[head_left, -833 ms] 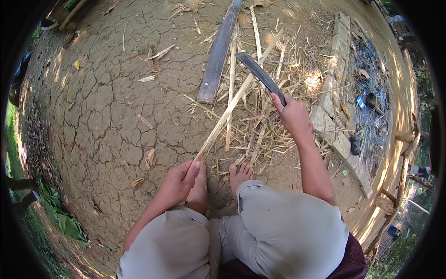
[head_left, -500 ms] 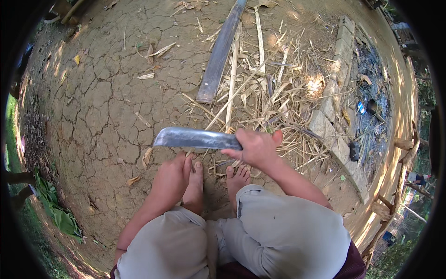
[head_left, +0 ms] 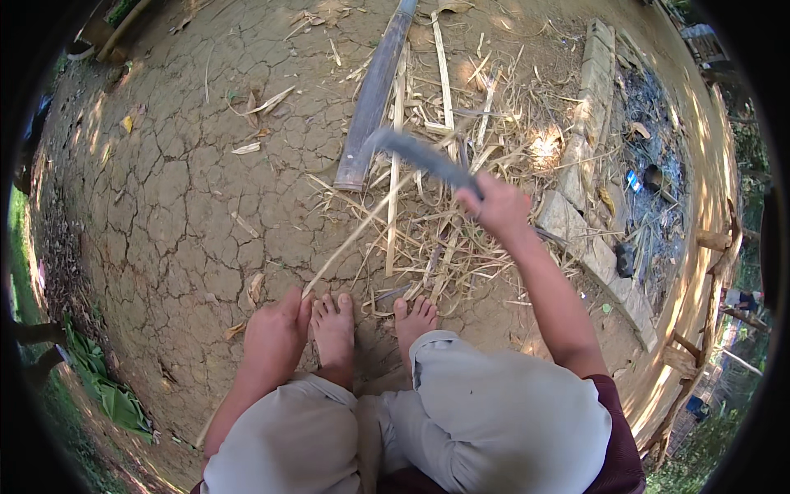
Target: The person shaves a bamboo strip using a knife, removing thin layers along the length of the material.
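My left hand (head_left: 274, 336) is closed on the near end of a thin, pale bamboo strip (head_left: 339, 253), just left of my feet. The strip slants away to the upper right, and its far end passes below the blade. In my right hand (head_left: 500, 207) is the handle of a machete (head_left: 428, 158), raised to the right of the strip. Its broad grey blade is smeared by motion and points to the upper left. Behind the blade's tip, the near end of a dark bamboo pole (head_left: 372, 123) lies on the ground.
Pale split strips (head_left: 397, 165) and a heap of shavings (head_left: 444, 239) cover the ground ahead and right. Beyond them runs a row of blocks (head_left: 591, 90) beside an ash patch (head_left: 650, 123). My bare feet (head_left: 333, 333) rest on cracked earth. Green leaves (head_left: 111, 391) lie at the left.
My right hand has swung the machete up, away and to the right, off the strip. My left hand has shifted slightly left and nearer, and the strip now shows along its length.
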`<action>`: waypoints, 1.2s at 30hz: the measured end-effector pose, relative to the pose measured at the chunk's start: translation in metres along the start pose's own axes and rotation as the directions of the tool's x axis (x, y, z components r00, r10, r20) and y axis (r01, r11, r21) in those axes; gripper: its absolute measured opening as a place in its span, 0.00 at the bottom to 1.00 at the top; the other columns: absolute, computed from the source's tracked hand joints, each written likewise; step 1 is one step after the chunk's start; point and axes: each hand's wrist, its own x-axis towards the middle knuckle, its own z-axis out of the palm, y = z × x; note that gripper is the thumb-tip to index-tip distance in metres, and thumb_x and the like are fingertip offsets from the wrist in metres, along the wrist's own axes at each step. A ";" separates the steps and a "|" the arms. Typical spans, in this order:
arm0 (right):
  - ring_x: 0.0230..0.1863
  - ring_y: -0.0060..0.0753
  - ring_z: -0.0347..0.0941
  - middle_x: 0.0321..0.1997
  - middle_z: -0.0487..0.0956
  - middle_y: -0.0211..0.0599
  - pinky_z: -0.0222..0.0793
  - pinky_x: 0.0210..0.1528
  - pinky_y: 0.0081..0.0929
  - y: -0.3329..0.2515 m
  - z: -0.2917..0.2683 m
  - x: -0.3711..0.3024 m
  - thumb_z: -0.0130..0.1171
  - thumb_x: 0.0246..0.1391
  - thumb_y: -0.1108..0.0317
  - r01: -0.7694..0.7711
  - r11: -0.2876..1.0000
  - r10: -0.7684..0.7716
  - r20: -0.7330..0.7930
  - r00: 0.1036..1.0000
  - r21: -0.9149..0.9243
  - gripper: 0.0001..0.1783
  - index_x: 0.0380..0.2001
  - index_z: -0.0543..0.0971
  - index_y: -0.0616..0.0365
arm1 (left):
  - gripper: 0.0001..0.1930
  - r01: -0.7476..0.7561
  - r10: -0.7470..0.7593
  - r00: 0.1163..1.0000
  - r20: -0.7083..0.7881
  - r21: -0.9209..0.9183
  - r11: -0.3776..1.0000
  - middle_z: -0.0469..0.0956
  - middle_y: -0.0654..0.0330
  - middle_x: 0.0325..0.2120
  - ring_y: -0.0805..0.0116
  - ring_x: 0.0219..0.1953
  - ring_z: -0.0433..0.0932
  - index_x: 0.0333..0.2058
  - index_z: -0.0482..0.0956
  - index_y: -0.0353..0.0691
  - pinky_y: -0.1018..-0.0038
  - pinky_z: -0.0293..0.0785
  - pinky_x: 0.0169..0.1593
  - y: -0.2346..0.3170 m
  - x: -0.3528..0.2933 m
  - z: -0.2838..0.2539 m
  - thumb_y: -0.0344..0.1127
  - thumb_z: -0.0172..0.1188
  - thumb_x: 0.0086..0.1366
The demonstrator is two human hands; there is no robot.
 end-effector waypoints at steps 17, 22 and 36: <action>0.20 0.43 0.77 0.19 0.76 0.40 0.71 0.23 0.41 -0.069 0.021 -0.053 0.51 0.59 0.34 -0.023 0.906 0.020 0.011 1.000 0.422 0.32 0.25 0.72 0.57 | 0.12 0.201 -0.006 0.956 0.294 -0.638 0.743 0.73 0.52 0.21 0.62 0.23 0.72 0.38 0.73 0.36 0.67 0.68 0.29 -0.003 0.017 0.028 0.39 0.47 0.75; 0.27 0.48 0.80 0.22 0.79 0.44 0.76 0.32 0.46 -0.061 0.008 -0.027 0.48 0.58 0.30 -0.027 0.964 0.004 0.086 0.996 0.263 0.35 0.27 0.73 0.57 | 0.12 0.001 0.046 0.989 0.138 -0.322 0.947 0.74 0.44 0.20 0.44 0.23 0.75 0.35 0.72 0.34 0.59 0.69 0.28 0.007 0.004 0.008 0.37 0.49 0.73; 0.15 0.28 0.70 0.13 0.69 0.30 0.63 0.15 0.27 -0.020 -0.001 -0.022 0.43 0.68 0.43 -0.255 0.726 0.349 -0.023 0.937 0.639 0.30 0.22 0.73 0.57 | 0.17 0.286 -0.036 0.924 0.381 -0.624 0.727 0.69 0.61 0.19 0.71 0.22 0.65 0.31 0.73 0.36 0.73 0.65 0.28 -0.004 0.009 0.024 0.42 0.47 0.75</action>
